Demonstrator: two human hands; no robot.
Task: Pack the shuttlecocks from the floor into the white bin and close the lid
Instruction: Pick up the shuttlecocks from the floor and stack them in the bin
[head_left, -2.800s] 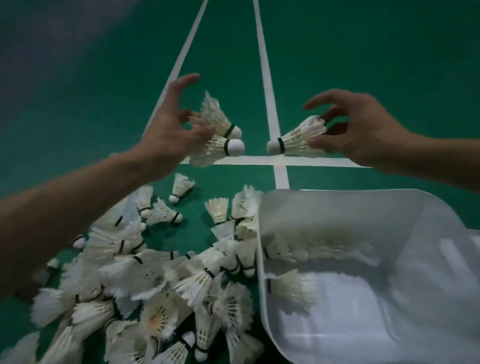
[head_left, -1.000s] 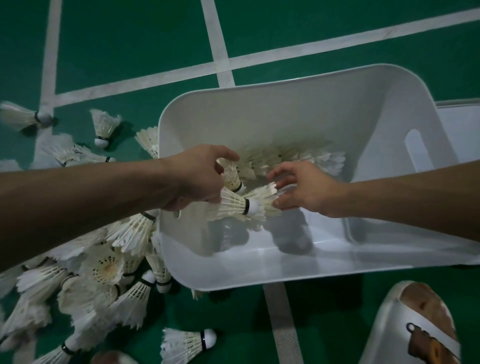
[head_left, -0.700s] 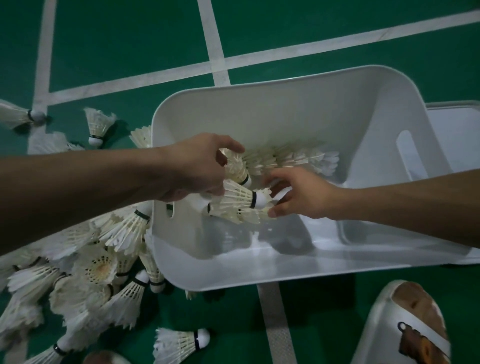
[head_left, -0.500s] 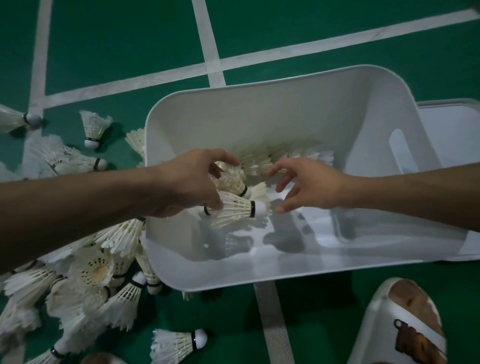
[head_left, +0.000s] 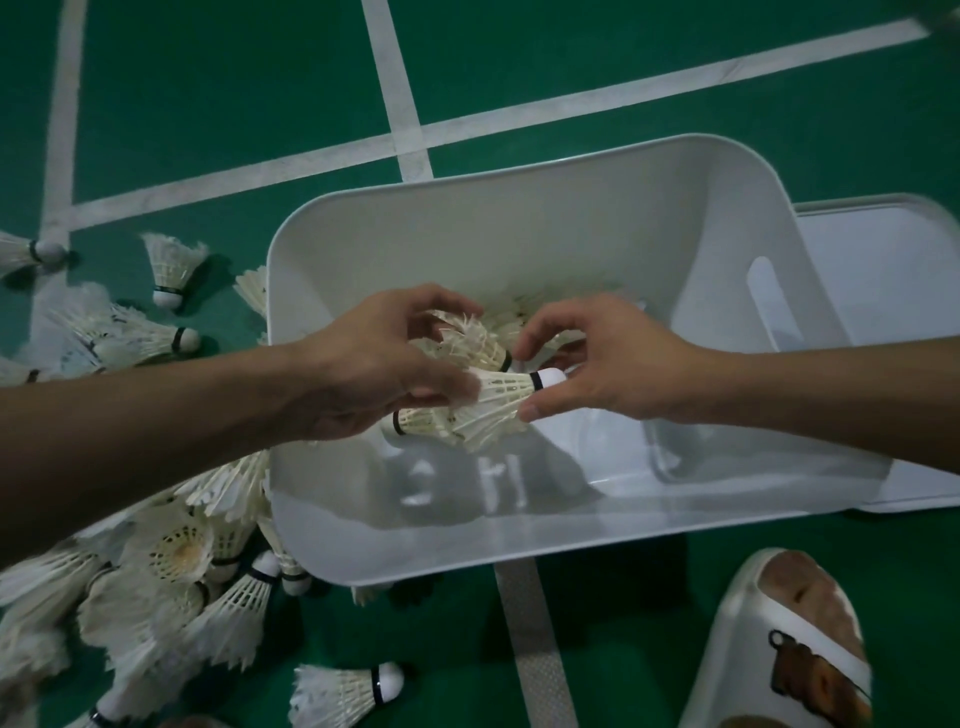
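Though frayed, white black-banded shuttlecocks (head_left: 496, 400)

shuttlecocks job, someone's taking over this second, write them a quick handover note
Left hand grips a bunch of shuttlecocks over the white bin.
Right hand curls round the cork end of one, thumb on its feathers; whether it pinches is unclear.
A few shuttlecocks lie by the bin's far wall; the lid lies beside the bin, on its right.
Done: a small share packed.
Left: drop this bunch, gather the floor pile left of the bin, close the lid.
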